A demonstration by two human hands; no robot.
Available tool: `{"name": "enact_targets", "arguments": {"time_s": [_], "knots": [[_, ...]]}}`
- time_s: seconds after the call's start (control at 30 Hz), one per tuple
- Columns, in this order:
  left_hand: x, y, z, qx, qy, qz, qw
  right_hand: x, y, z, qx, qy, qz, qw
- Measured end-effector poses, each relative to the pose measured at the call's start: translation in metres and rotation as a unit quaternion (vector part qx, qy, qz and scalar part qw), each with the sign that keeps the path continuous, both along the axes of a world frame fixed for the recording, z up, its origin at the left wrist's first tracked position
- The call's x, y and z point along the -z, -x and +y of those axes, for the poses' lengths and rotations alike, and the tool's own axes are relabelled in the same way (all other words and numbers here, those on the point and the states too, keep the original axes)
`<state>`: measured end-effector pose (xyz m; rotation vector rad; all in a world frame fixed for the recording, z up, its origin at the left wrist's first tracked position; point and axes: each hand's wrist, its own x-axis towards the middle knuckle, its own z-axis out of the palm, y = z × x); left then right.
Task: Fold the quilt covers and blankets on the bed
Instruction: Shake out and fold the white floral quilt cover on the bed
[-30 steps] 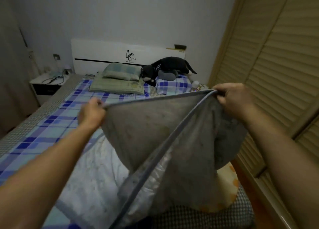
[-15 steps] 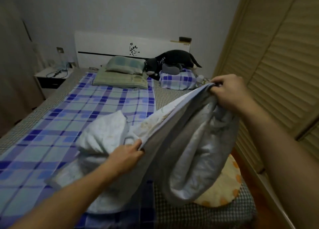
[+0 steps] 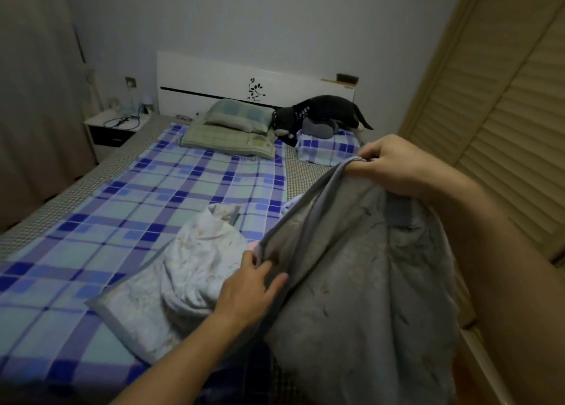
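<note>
A grey quilt cover (image 3: 360,276) with a grey border hangs in front of me over the bed's near right side. My right hand (image 3: 397,166) grips its top edge, held high. My left hand (image 3: 253,288) is lower, with thumb and fingers pinching the cover's bordered edge. The cover's pale, faintly patterned inner side (image 3: 195,267) lies bunched on the blue plaid sheet (image 3: 146,209) to the left of my left hand.
Two stacked pillows (image 3: 235,129) and a blue plaid pillow (image 3: 327,151) sit by the white headboard (image 3: 214,80). A black plush animal (image 3: 321,114) lies on the plaid pillow. A nightstand (image 3: 113,129) stands at the far left. Louvred wardrobe doors (image 3: 504,114) line the right.
My left hand dropped from the raised top edge to a lower point on the cover's border. The cover went from spread wide to hanging folded. My right hand stayed high.
</note>
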<state>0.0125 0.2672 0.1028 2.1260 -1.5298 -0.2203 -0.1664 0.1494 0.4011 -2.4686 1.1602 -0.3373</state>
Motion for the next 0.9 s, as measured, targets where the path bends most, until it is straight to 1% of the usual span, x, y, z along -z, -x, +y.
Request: {"name": "enact_targets", "arguments": {"time_s": [0.07, 0.13, 0.23, 0.33, 0.43, 0.5, 0.57, 0.63, 0.67, 0.77, 0.83, 0.87, 0.9], "knots": [[0.011, 0.02, 0.004, 0.006, 0.016, -0.035, 0.999, -0.003, 0.0, 0.004, 0.003, -0.016, 0.007, 1.0], [0.023, 0.034, 0.0, -0.026, 0.011, -0.078, 0.997, -0.005, -0.003, 0.009, 0.007, -0.022, -0.004, 1.0], [0.027, 0.035, -0.011, -0.107, 0.006, -0.062, 0.992, -0.01, -0.004, 0.014, 0.023, -0.002, -0.046, 0.999], [0.026, 0.023, -0.01, -0.146, -0.009, -0.075, 0.986, -0.017, 0.004, 0.008, 0.061, 0.031, -0.11, 0.992], [0.034, -0.005, 0.001, -0.176, -0.016, -0.084, 0.981, -0.019, 0.015, -0.011, 0.115, 0.106, -0.164, 0.974], [0.041, -0.029, 0.008, -0.154, -0.032, -0.104, 0.982, -0.015, 0.019, -0.024, 0.146, 0.171, -0.185, 0.957], [0.037, -0.051, 0.012, -0.089, -0.039, -0.085, 0.992, -0.011, 0.02, -0.036, 0.169, 0.224, -0.179, 0.943], [0.014, -0.081, 0.016, -0.034, -0.024, -0.049, 0.998, -0.012, 0.024, -0.053, 0.206, 0.246, -0.157, 0.934], [-0.008, -0.099, 0.02, -0.018, -0.012, -0.023, 1.0, -0.013, 0.029, -0.063, 0.228, 0.255, -0.152, 0.927], [-0.102, -0.152, 0.04, -0.005, 0.04, 0.068, 0.997, -0.018, 0.043, -0.092, 0.286, 0.288, -0.173, 0.897], [-0.164, -0.163, 0.056, 0.046, 0.041, 0.156, 0.986, -0.019, 0.041, -0.098, 0.312, 0.315, -0.208, 0.872], [-0.185, -0.16, 0.061, 0.089, 0.033, 0.199, 0.975, -0.017, 0.037, -0.102, 0.315, 0.318, -0.222, 0.866], [-0.197, -0.151, 0.066, 0.126, 0.01, 0.214, 0.969, -0.015, 0.031, -0.106, 0.307, 0.31, -0.22, 0.873]]}}
